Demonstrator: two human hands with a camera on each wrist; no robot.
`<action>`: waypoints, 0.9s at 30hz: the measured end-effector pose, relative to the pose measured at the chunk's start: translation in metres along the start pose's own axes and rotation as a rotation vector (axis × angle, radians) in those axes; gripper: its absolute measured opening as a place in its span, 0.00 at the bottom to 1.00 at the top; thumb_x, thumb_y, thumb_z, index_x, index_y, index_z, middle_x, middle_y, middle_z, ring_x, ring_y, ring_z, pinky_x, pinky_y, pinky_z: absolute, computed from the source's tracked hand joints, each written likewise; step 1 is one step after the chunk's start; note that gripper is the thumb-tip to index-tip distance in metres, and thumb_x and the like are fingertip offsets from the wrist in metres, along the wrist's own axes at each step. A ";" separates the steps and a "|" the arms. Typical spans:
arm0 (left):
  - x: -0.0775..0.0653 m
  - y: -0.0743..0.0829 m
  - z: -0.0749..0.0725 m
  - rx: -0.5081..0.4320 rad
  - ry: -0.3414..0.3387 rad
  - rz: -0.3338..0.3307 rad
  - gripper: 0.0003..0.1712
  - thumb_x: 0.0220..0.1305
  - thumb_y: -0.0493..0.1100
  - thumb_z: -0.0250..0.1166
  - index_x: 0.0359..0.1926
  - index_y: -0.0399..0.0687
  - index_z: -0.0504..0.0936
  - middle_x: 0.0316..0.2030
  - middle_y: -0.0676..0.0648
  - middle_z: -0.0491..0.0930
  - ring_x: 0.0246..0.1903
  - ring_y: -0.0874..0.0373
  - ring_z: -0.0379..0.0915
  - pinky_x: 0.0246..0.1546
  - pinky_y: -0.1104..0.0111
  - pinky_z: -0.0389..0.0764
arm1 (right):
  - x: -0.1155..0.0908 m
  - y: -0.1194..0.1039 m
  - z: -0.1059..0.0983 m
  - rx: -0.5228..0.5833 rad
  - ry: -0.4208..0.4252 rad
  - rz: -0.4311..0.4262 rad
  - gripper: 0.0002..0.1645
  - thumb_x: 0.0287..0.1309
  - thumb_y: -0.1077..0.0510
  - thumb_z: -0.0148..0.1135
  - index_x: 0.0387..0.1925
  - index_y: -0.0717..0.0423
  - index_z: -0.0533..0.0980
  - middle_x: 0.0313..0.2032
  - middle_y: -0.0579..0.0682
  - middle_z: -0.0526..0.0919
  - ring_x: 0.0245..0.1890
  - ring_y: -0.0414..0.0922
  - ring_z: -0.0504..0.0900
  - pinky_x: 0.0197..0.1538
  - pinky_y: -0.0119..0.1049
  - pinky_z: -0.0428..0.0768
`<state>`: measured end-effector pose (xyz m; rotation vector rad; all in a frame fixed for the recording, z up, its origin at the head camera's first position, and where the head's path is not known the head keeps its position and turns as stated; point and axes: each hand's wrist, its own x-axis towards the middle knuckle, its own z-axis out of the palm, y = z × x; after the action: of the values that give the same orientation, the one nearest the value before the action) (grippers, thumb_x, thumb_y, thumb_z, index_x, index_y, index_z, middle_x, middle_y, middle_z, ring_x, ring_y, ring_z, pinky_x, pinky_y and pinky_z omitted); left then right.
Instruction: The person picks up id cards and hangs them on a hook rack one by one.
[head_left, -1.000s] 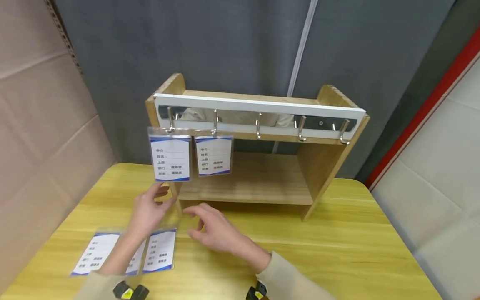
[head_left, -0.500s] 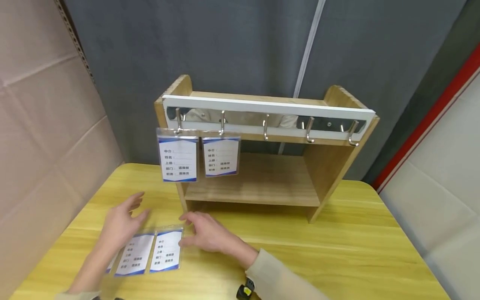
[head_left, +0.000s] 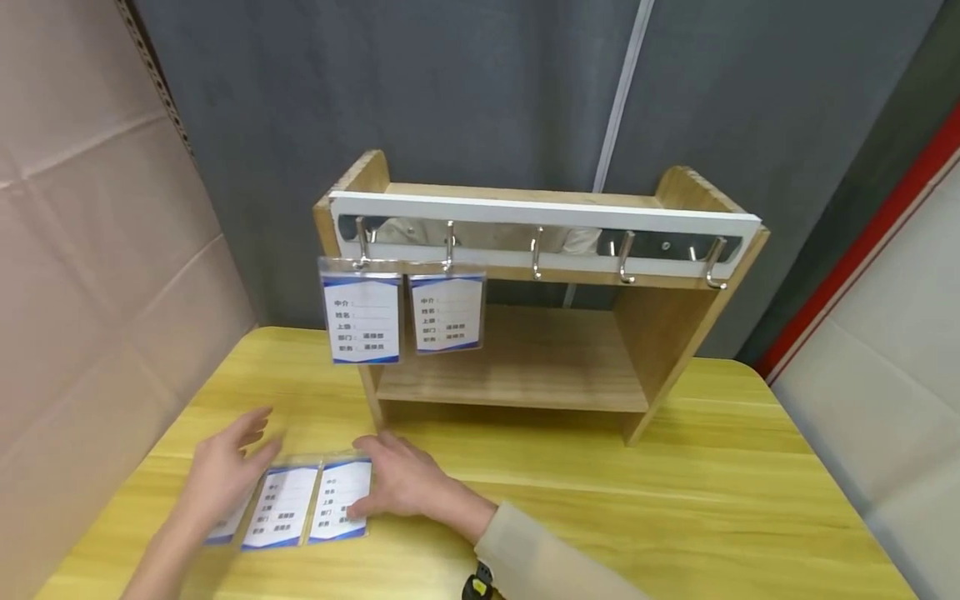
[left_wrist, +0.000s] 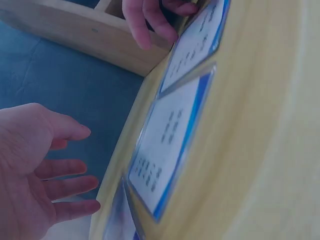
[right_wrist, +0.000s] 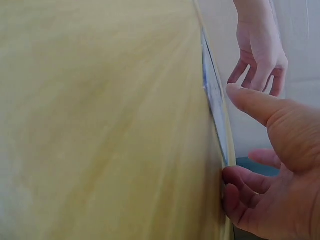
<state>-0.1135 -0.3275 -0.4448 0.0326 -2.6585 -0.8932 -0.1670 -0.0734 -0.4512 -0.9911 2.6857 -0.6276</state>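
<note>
Three name badges in clear plastic sleeves lie in a row on the table: a left badge (head_left: 227, 527), a middle badge (head_left: 282, 505) and a right badge (head_left: 339, 498). Each has white paper, printed characters and blue edges. My right hand (head_left: 405, 482) is at the right badge, its thumb over the card's right edge and its fingertips by the upper right corner. In the right wrist view its thumb (right_wrist: 255, 102) stands well apart from the bent fingers (right_wrist: 245, 192). My left hand (head_left: 216, 477), fingers spread and holding nothing, hovers over the left badge, covering part of it.
Behind the badges stands a wooden shelf (head_left: 517, 358) with a white hook rail (head_left: 547, 208) across its front. Two more badges, a left one (head_left: 363, 321) and a right one (head_left: 447, 315), hang from the leftmost hooks. A dark grey curtain (head_left: 420, 83) closes the back.
My left hand has drawn back from below the hanging badges, left and down toward the table. My right hand has moved slightly left and down onto the right badge. The view has shifted slightly.
</note>
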 end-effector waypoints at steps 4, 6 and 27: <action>-0.005 -0.010 -0.001 0.004 0.013 -0.007 0.32 0.65 0.35 0.70 0.65 0.25 0.71 0.59 0.22 0.73 0.52 0.23 0.76 0.49 0.35 0.80 | 0.000 0.001 0.003 -0.030 0.019 0.015 0.58 0.37 0.38 0.86 0.71 0.42 0.70 0.57 0.45 0.77 0.50 0.39 0.78 0.51 0.33 0.81; -0.008 -0.014 -0.003 0.012 0.018 -0.016 0.32 0.64 0.35 0.70 0.65 0.26 0.71 0.59 0.22 0.74 0.51 0.23 0.76 0.48 0.36 0.81 | 0.001 0.000 0.004 -0.039 0.028 0.025 0.59 0.34 0.38 0.87 0.70 0.42 0.70 0.57 0.45 0.77 0.49 0.39 0.78 0.50 0.32 0.81; -0.020 -0.036 -0.019 0.090 0.033 -0.088 0.30 0.67 0.39 0.70 0.64 0.28 0.73 0.56 0.22 0.76 0.52 0.23 0.76 0.48 0.35 0.79 | 0.002 -0.010 0.004 -0.103 0.028 0.103 0.62 0.27 0.39 0.90 0.68 0.46 0.71 0.54 0.48 0.78 0.46 0.40 0.78 0.47 0.32 0.83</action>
<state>-0.0917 -0.3652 -0.4579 0.1856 -2.6824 -0.7923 -0.1616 -0.0830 -0.4504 -0.8677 2.7974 -0.4903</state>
